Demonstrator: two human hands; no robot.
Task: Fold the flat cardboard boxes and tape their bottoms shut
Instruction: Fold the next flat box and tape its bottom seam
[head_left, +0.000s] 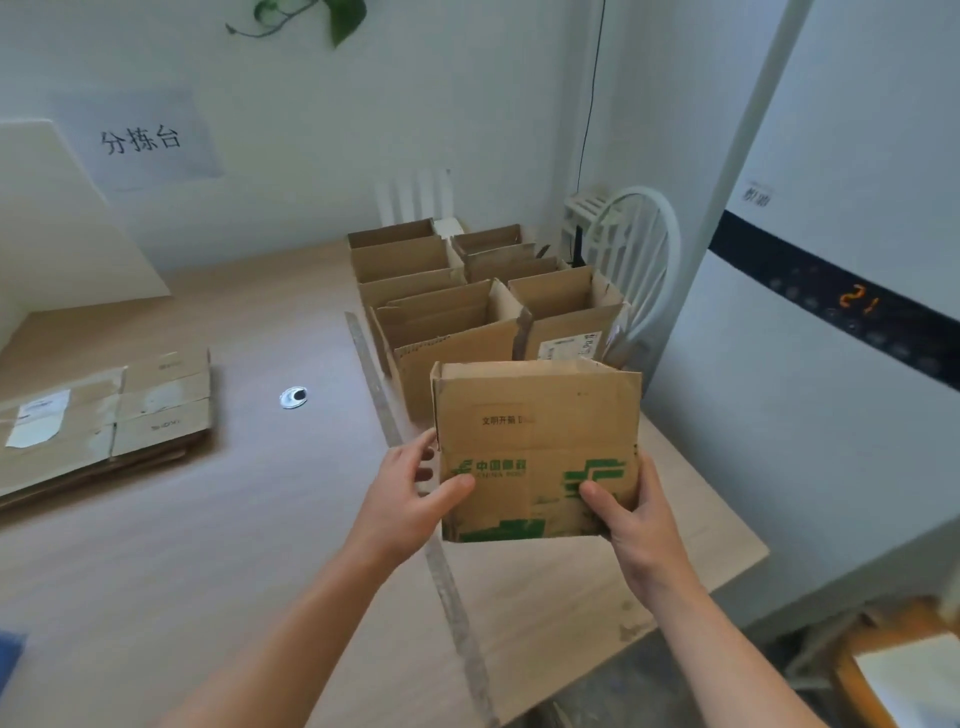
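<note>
A pale wood-grain bench (208, 545) fills a white-walled room corner. At its left edge lies a low pile of flattened brown cardboard boxes (104, 415), worn, with white label scraps and torn tape patches. On the wall above hangs a white paper sign with black characters (140, 140), and a green trailing leaf (345, 18) dangles at the top. A small round silver cable grommet (294, 397) sits in the bare bench, well apart from the pile. A scuffed grey tape strip (374, 374) runs along the bench from far to near, passing under the arms. Beside it, two rows of upright brown cardboard boxes with open tops (467, 322) stand packed together towards the wall. Behind them is a white wooden spindle-back chair (639, 249), and at the far right a white appliance with a dark band and orange digits (831, 291).

Both bare forearms reach forward. The left hand (405, 499) grips the left edge of a brown cardboard box with green postal print (535, 447), thumb flat on the near face and fingers curled round the side. The right hand (634, 525) clasps the lower right corner, thumb on the print, fingers hidden behind. This box is held up over the bench's right part, just in front of the nearest upright box; its faces are creased and stained, its top edge dented
</note>
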